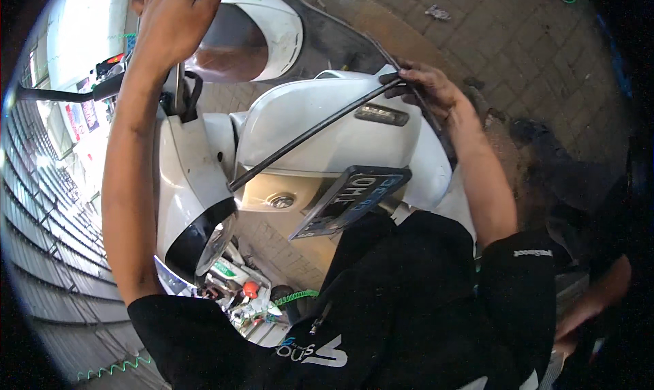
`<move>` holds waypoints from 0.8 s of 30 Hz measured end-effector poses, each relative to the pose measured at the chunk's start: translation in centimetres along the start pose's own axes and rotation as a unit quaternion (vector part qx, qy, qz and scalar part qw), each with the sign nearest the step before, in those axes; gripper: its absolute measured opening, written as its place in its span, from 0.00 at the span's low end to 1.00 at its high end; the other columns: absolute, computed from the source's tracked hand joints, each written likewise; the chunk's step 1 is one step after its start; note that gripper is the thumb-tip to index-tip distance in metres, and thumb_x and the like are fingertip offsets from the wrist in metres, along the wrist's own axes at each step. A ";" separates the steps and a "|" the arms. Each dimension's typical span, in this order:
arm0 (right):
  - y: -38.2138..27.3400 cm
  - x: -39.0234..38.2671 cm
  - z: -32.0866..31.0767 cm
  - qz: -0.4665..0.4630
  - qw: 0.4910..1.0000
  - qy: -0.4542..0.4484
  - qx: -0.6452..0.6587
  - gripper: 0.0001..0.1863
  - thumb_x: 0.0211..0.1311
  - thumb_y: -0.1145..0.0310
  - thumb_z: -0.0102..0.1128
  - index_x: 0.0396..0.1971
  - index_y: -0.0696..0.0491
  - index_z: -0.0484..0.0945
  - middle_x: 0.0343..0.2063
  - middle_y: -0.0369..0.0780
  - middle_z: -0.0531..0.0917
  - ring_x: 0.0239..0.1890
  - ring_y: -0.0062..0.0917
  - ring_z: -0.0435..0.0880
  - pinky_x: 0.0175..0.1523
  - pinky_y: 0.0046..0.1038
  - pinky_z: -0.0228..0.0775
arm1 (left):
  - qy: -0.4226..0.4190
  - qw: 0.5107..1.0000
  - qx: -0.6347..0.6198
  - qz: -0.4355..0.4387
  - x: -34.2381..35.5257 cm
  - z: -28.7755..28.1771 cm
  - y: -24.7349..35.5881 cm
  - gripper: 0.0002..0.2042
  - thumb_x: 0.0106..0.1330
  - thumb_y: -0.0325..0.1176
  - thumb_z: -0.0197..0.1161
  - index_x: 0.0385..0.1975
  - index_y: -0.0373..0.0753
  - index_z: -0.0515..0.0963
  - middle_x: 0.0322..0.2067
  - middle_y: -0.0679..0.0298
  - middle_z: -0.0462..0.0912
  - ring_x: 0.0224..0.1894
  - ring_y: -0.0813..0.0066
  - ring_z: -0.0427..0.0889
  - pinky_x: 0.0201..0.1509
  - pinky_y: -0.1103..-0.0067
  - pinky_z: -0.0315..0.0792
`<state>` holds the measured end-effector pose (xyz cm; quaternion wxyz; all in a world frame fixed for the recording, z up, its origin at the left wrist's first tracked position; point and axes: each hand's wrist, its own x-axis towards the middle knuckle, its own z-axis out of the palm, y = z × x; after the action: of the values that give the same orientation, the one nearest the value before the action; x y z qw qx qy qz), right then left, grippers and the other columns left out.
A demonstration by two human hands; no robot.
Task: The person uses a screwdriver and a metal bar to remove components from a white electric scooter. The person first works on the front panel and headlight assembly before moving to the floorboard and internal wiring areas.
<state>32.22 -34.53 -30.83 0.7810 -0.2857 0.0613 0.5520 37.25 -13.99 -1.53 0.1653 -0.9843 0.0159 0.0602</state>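
Note:
A white scooter (306, 128) fills the middle of the view, with a rounded front panel and a dark number plate (351, 203). My right hand (432, 87) is at the panel's right edge, its fingers closed on a long thin black strip (317, 131). One length of the strip slants down left across the panel; another dark length passes by the fingers along the panel's edge. My left hand (174, 19) is raised at the top left, above the handlebar area. Its fingers are curled around something small, cut off by the upper edge, that I cannot make out.
A headlight housing (194, 233) with a black rim is at the scooter's left, near a black handlebar grip (109, 87). Brick paving (497, 42) lies at the right. Another person's arm (599, 294) shows at the lower right. Green coiled hose (296, 297) hangs below.

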 end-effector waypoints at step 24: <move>-13.9 10.6 3.3 0.038 0.962 -0.017 -0.271 0.22 0.53 0.62 0.58 0.44 0.62 0.70 0.29 0.36 0.76 0.30 0.17 0.73 0.29 0.18 0.67 | -0.142 0.982 -0.015 -0.120 6.3 3.3 -4.9 0.18 0.61 0.48 0.44 0.31 0.45 0.79 0.52 0.50 0.62 0.60 0.34 0.38 0.57 0.42 0.38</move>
<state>48.01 -27.16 -27.18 0.6537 -0.4742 -0.0931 0.5824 43.41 -8.36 -3.83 0.1568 -0.9629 -0.1273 0.1789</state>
